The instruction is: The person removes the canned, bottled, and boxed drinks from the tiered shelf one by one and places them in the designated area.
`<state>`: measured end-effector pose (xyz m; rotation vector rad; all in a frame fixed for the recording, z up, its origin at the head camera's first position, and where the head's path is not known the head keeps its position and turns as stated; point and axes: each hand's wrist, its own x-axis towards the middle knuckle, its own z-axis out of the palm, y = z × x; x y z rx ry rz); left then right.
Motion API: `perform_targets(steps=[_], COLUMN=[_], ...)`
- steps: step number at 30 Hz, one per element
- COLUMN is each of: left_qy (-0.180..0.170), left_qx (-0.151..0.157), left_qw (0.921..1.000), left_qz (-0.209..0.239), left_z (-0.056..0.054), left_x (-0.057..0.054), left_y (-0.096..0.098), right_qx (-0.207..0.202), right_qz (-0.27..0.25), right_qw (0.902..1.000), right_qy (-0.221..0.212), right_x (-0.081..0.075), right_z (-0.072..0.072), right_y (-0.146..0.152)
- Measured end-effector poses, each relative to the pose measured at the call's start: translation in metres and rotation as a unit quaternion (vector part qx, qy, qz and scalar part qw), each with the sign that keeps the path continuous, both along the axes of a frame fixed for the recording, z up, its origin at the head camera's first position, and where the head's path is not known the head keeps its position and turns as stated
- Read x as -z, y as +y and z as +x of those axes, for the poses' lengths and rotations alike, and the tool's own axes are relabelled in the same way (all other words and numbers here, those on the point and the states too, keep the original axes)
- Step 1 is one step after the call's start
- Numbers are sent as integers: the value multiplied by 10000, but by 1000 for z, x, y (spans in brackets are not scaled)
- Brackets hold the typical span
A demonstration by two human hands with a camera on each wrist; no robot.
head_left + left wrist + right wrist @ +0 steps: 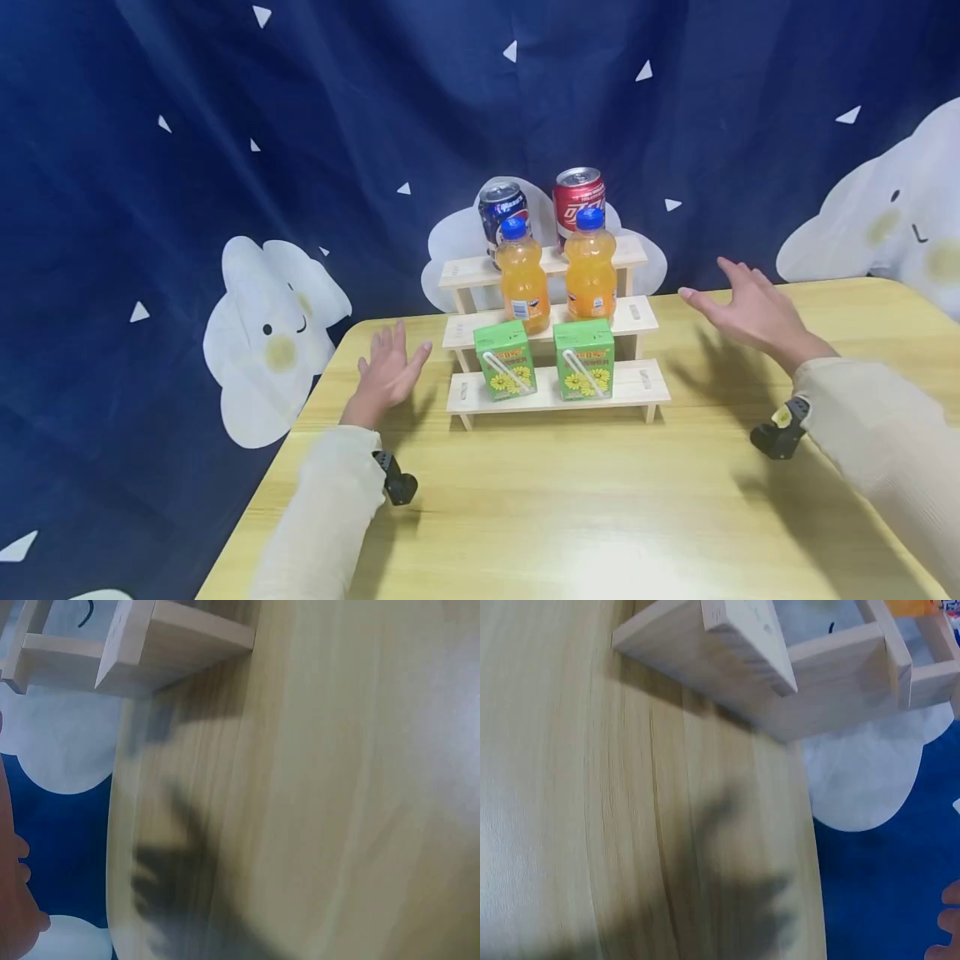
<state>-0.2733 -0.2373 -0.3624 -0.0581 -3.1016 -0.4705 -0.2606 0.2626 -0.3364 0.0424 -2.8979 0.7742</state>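
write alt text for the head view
A stepped wooden stand on a table holds a blue can and a red can on top, two orange bottles below, two green cartons lowest. A person's empty left hand and right hand hover on either side.

Glare whitens the table (615, 500) nearer me than my left hand (386, 368) and right hand (761, 317); soft shadows fall below both; wrist views look dimmer.

Left of the right hand (757, 315), the red can (579, 200) reads "可"; blue can (498, 208), bottles (591, 271) and boxes (596, 367) are illegible.
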Motion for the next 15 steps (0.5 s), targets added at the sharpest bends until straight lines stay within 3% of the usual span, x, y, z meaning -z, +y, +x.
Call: perform_targets(steps=[5,9,15], left_qy=[68,22,-109], left_qx=[100,172,-75], left_qw=[9980,9912,9789], left_qz=[623,1312,2041], left_z=[8,16,27], left_x=[8,11,20], left_y=[6,12,23], right_qx=[83,137,208], right_qz=[-296,-499,-822], right_qw=[9995,9985,9964], right_qy=[93,179,64], right_x=[-1,-5,-14], right_z=[5,5,4], right_y=[-5,-9,-18])
